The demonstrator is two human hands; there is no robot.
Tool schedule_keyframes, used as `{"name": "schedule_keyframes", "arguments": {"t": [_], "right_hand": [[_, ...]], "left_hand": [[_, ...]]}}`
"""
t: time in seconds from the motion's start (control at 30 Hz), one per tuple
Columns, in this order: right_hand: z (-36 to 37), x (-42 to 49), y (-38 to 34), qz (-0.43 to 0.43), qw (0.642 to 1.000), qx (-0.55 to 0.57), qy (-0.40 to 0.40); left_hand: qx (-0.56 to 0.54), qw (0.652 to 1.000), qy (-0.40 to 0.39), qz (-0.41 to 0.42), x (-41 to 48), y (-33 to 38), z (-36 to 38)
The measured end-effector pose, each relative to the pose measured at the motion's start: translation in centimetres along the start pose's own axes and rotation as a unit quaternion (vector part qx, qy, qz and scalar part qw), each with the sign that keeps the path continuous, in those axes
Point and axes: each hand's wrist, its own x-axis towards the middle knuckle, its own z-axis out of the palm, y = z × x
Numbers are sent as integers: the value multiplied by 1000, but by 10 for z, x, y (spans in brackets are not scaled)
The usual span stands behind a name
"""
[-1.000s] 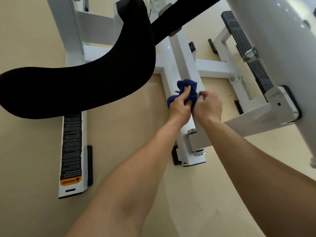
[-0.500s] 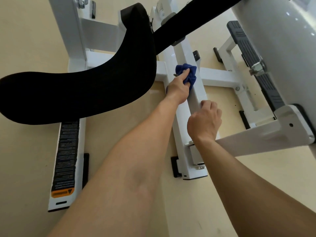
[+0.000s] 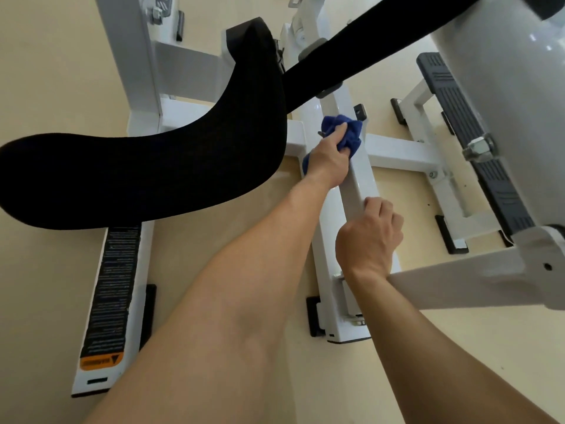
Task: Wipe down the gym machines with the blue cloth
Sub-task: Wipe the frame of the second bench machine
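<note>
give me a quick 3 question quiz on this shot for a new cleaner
1. Which hand holds the blue cloth? A) left B) right C) both
2. True or false: the right hand hangs free, touching nothing.
3. Fill in: the cloth is pressed against the white ____ of the machine's base.

Key
1. A, the left hand grips it.
2. False: its fingers curl over the white beam.
3. beam
</note>
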Motion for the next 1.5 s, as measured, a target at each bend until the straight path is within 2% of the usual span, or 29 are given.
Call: {"name": "schedule_keyframes", "arguments": {"t": [0.07,0.2,0.43,0.5,0.6,0.73,0.9,0.97,1.03,1.1,1.17,1.27,1.5], "right_hand": [[0,3,0,-2,1000,3,6],[-1,6,-2,19,1000,7,4],[-14,4,-2,44,994,97,-35],[-23,-5,-5,19,993,99,-62],[-42,-30,-26,-48,983,123,-126],[-64,-52,-52,-42,924,262,-275],[-72,-66,-50,-136,886,219,-385],[-72,-76,-52,-117,881,230,-396],[-75,-85,-57,-84,893,241,-370],[-82,-93,-66,-77,899,234,-361],[-92,-100,-77,-94,896,219,-374],[-110,-108,-95,-101,892,198,-394],[-179,-112,-110,-90,876,185,-437]], "left_hand": [[-14,1000,9,-23,10,9,-5],[25,1000,-6,-6,-14,-6,-6],[7,993,-105,-50,-95,-28,-20],[-9,994,-83,-75,-114,-18,-33],[-21,993,-9,-118,-137,-9,-49],[-103,978,46,-176,-166,-5,-62],[-165,951,94,-242,-196,-7,-88],[-159,946,92,-266,-209,-4,-96],[-172,941,80,-279,-220,2,-105],[-134,948,86,-275,-232,13,-115],[-29,960,120,-253,-244,24,-126],[100,949,180,-239,-270,39,-146],[152,900,197,-358,-328,81,-189]]}}
